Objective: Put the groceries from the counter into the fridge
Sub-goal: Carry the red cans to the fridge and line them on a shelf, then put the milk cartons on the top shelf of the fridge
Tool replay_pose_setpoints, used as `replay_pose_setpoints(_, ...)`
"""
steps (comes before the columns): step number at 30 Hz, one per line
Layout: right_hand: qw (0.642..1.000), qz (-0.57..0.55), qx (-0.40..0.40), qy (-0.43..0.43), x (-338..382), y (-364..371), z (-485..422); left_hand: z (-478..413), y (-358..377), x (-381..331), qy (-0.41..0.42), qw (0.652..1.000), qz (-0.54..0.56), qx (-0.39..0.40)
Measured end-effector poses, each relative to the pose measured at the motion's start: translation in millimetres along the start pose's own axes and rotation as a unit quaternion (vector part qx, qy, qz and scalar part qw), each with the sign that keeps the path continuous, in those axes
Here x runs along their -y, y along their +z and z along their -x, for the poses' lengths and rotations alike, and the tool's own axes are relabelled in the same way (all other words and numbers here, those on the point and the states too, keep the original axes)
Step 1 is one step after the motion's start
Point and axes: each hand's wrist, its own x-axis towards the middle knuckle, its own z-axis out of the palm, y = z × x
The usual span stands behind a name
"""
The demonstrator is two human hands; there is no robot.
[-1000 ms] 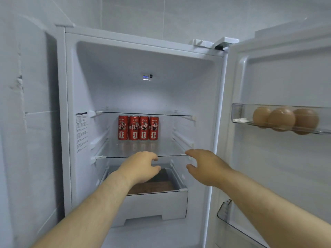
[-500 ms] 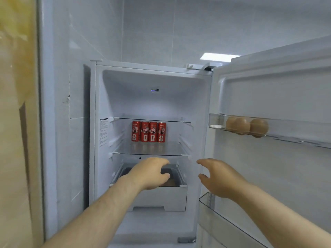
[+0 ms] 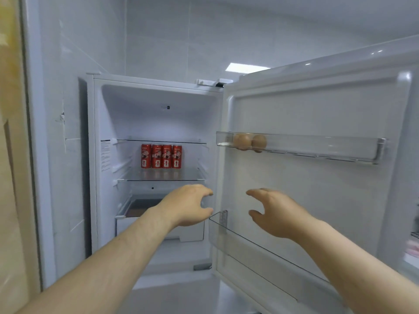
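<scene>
Fridge open, both your hands empty. At far left a yellowish panel (image 3: 11, 155) runs along the edge of the view, with a pale tiled wall (image 3: 68, 98) beside it. Next comes the fridge (image 3: 106, 123), its compartment facing you. Four red cans (image 3: 161, 156) stand upright, touching side by side in a row across the back of a glass shelf (image 3: 192, 175), with the front strip of that shelf bare. Below it a white drawer (image 3: 123, 227) sits pulled partly out, holding something dark that cannot be made out. Your left hand (image 3: 186, 205) hangs in front of the drawer at the right edge of the opening, fingers loosely curved, thumb apart, touching nothing. Your right hand (image 3: 276, 214) is held the same way, spread and holding nothing, over the lower bin (image 3: 249, 252) of the door (image 3: 317, 200), which is swung wide to the right. Brown eggs (image 3: 249, 141) lie at the hinge end of the upper door tray (image 3: 328, 150). No counter is in view, and no groceries outside the fridge. A blurred pinkish shape at the far right edge cannot be identified, so which way the groceries lie from your hands cannot be told. The likely next step is to turn away and fetch an item. When you return, your left hand is nearer the shelves and drawer and your right is nearer the door bins. Tall items would probably fit upright in front of the cans.
</scene>
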Motion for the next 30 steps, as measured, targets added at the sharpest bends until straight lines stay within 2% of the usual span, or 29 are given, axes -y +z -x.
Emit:
replay_pose_setpoints(10,0.994,0.057,-0.008,0.093,-53,-34,110,8,27,-92,0.101,0.993,0.063,0.000)
replay_pose_setpoints(19,0.975,0.120,0.009,0.186,-89,-56,191,0,58,-160,0.193,0.980,0.053,0.017)
replay_pose_setpoints(30,0.943,0.151,-0.001,0.296,-112,-77,236,-15,82,-228,0.328,0.935,0.131,-0.006)
